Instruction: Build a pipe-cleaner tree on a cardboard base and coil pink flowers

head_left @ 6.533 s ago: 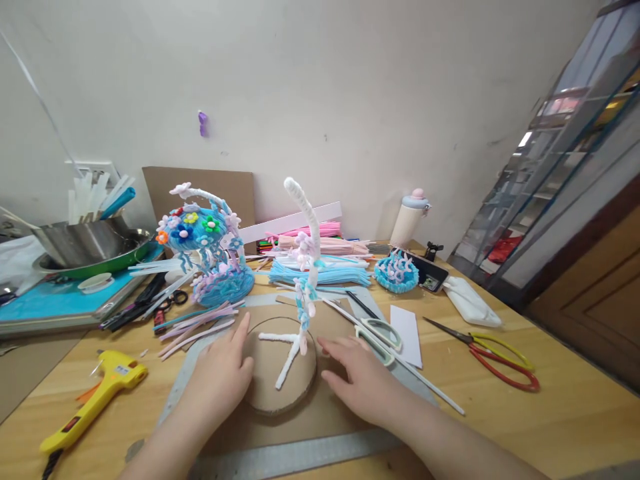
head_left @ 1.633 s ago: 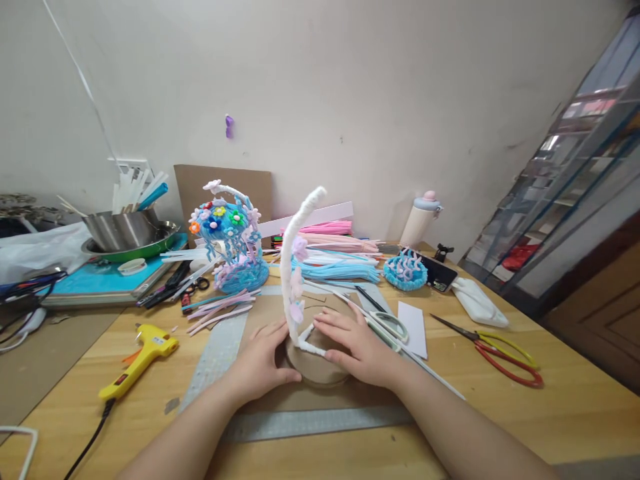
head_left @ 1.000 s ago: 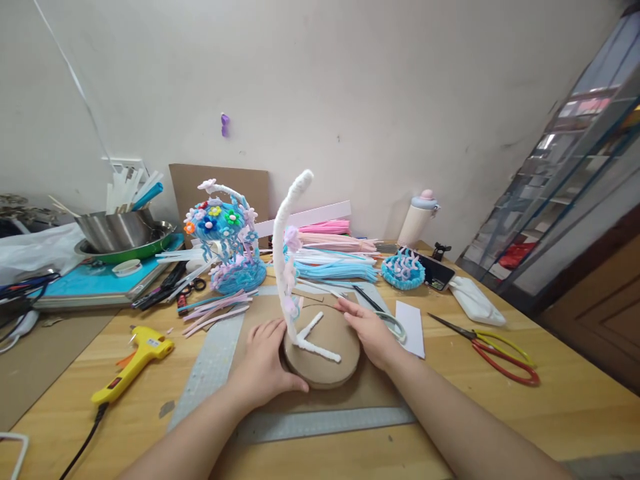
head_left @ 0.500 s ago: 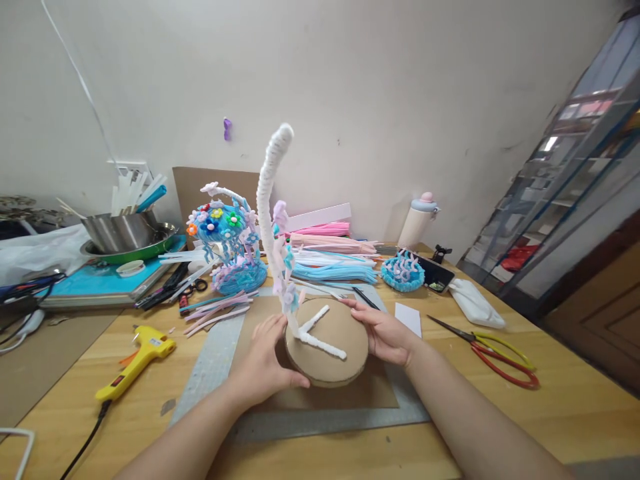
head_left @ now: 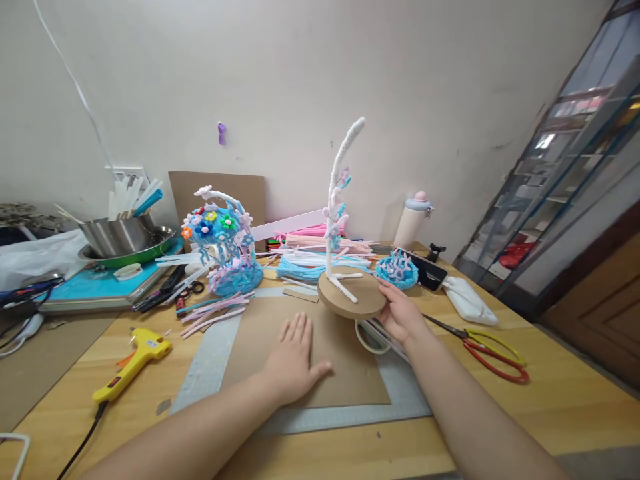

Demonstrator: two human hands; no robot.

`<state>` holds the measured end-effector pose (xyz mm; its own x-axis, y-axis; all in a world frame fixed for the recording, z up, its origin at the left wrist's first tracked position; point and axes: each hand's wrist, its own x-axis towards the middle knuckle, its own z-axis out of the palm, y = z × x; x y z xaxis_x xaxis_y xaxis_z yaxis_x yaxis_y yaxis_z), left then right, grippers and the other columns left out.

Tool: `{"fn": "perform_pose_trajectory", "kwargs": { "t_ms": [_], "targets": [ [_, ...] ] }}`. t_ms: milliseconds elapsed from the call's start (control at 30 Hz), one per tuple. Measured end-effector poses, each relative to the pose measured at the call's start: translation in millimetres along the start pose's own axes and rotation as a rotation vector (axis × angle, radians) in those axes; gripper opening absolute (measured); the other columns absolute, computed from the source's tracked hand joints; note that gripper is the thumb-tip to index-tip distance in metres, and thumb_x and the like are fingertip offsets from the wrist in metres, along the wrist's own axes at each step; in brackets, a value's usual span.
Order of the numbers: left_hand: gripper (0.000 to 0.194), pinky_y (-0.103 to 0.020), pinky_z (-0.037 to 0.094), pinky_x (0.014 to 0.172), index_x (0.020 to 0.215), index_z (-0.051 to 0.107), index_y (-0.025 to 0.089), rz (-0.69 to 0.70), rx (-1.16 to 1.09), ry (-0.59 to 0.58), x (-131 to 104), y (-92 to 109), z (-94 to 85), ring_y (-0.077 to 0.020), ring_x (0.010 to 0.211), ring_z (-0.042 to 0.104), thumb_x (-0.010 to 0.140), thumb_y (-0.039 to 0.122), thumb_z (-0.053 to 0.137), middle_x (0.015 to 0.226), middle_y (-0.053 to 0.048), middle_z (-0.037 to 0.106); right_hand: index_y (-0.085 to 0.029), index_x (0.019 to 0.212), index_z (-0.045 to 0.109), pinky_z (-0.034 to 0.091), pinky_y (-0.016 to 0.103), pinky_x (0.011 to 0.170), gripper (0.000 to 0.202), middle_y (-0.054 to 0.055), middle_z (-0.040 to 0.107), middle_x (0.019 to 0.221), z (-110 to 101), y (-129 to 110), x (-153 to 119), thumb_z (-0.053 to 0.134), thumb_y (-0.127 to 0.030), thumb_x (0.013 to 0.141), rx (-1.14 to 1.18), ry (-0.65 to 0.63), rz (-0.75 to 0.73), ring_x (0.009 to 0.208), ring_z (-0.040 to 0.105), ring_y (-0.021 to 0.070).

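My right hand [head_left: 403, 313] grips the right edge of a round cardboard base [head_left: 370, 297], which is held slightly above the work surface. From the base rises a curved white stem [head_left: 332, 183] wrapped in fuzzy pipe cleaner, with small lilac and blue flowers along it. Two white prongs lie flat on the base at the stem's foot. My left hand [head_left: 295, 360] rests palm down on a flat cardboard sheet [head_left: 265, 327], fingers stretched out and holding nothing. Below the base, a roll of tape [head_left: 371, 339] shows in part, beside my right hand.
A grey cutting mat [head_left: 200, 373] lies under the sheet. To the left are a yellow glue gun [head_left: 135, 363] and a finished flowered lamp-like craft [head_left: 227, 247]. Scissors [head_left: 493, 353] lie right. Behind are pipe cleaner bundles [head_left: 305, 267], a blue fuzzy dish [head_left: 397, 270] and a bottle [head_left: 413, 223].
The base with its stem has moved right and away from me in my right hand. My left hand has let go of it and now lies flat on the cardboard sheet.
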<state>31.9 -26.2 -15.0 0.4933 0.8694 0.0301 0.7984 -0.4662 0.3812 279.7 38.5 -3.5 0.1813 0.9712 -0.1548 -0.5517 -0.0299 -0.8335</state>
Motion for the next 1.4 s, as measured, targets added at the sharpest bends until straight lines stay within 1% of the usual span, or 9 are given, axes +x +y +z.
{"fn": "perform_pose_trajectory", "kwargs": {
  "t_ms": [200, 400, 467, 567, 633, 733, 833, 1100, 1400],
  "targets": [
    [0.061, -0.037, 0.025, 0.111, 0.143, 0.027, 0.018, 0.676, -0.445, -0.443, -30, 61, -29.0, -0.0216, 0.134, 0.032, 0.092, 0.050, 0.029, 0.145, -0.007, 0.036, -0.026, 0.111, 0.054, 0.052, 0.030, 0.057, 0.036, 0.000, 0.071, 0.088, 3, 7, -1, 0.058, -0.018, 0.076, 0.017, -0.009, 0.025, 0.068, 0.066, 0.0172],
    [0.076, -0.056, 0.007, 0.111, 0.144, 0.024, 0.013, 0.032, -0.161, -0.120, -46, 33, -18.9, -0.0335, 0.139, 0.004, 0.084, 0.054, 0.046, 0.152, -0.012, 0.007, -0.025, 0.108, 0.055, 0.054, 0.036, 0.069, 0.032, 0.003, 0.071, 0.096, 23, 24, -18, 0.054, -0.018, 0.077, 0.069, -0.123, 0.124, 0.084, 0.067, 0.0203],
    [0.076, -0.055, 0.009, 0.111, 0.143, 0.026, 0.015, 0.168, -0.200, -0.289, -55, 26, -8.1, -0.0342, 0.139, 0.011, 0.082, 0.054, 0.048, 0.151, -0.012, 0.013, -0.023, 0.106, 0.056, 0.053, 0.037, 0.073, 0.029, 0.004, 0.071, 0.098, 30, 31, -27, 0.052, -0.016, 0.077, 0.085, -0.174, 0.176, 0.090, 0.066, 0.0212],
    [0.042, -0.044, 0.022, 0.112, 0.130, 0.049, 0.033, 0.432, -0.405, -0.425, -68, 25, -5.2, -0.0235, 0.123, 0.048, 0.093, 0.040, 0.033, 0.132, -0.002, 0.055, -0.023, 0.105, 0.058, 0.052, 0.039, 0.077, 0.029, 0.006, 0.070, 0.100, 39, 41, -39, 0.051, -0.015, 0.077, 0.105, -0.236, 0.257, 0.094, 0.065, 0.0217],
    [0.033, -0.043, 0.030, 0.108, 0.116, 0.059, 0.032, 0.304, -0.488, -0.156, -68, 23, -13.1, -0.0232, 0.109, 0.057, 0.090, 0.039, 0.041, 0.115, -0.004, 0.065, -0.023, 0.107, 0.057, 0.051, 0.041, 0.078, 0.032, 0.006, 0.070, 0.102, 43, 47, -46, 0.051, -0.014, 0.076, 0.120, -0.269, 0.303, 0.095, 0.065, 0.0218],
    [0.032, -0.045, 0.037, 0.099, 0.106, 0.052, 0.023, -0.310, -0.643, 0.581, -51, 4, -29.1, -0.0272, 0.110, 0.050, 0.080, 0.042, 0.055, 0.114, -0.009, 0.055, -0.024, 0.110, 0.055, 0.051, 0.043, 0.079, 0.036, 0.007, 0.069, 0.106, 50, 56, -55, 0.052, -0.013, 0.077, 0.145, -0.305, 0.349, 0.095, 0.065, 0.0219],
    [0.052, -0.043, 0.040, 0.095, 0.121, 0.033, 0.024, -0.620, -0.814, 0.773, -27, -22, -35.3, -0.0261, 0.116, 0.045, 0.078, 0.043, 0.054, 0.125, -0.009, 0.042, -0.025, 0.111, 0.054, 0.050, 0.044, 0.079, 0.035, 0.007, 0.068, 0.108, 55, 64, -63, 0.052, -0.015, 0.078, 0.167, -0.321, 0.367, 0.096, 0.064, 0.0221],
    [0.047, -0.030, 0.053, 0.061, 0.124, 0.039, 0.025, -0.583, -1.253, 0.461, -10, -34, -27.7, -0.0182, 0.076, 0.067, 0.081, 0.041, 0.053, 0.105, -0.008, 0.064, -0.025, 0.110, 0.053, 0.048, 0.041, 0.085, 0.038, 0.004, 0.066, 0.112, 61, 65, -76, 0.057, -0.012, 0.075, 0.269, -0.430, 0.392, 0.099, 0.062, 0.0202],
    [0.045, -0.029, 0.052, 0.066, 0.114, 0.055, 0.020, -0.448, -1.417, 0.183, -3, -25, -51.8, -0.0202, 0.078, 0.068, 0.073, 0.034, 0.067, 0.097, -0.006, 0.071, -0.028, 0.121, 0.052, 0.049, 0.036, 0.081, 0.044, 0.003, 0.069, 0.105, 55, 38, -65, 0.064, -0.036, 0.078, -0.018, -0.459, 0.417, 0.091, 0.066, 0.0204]
  ]
}}
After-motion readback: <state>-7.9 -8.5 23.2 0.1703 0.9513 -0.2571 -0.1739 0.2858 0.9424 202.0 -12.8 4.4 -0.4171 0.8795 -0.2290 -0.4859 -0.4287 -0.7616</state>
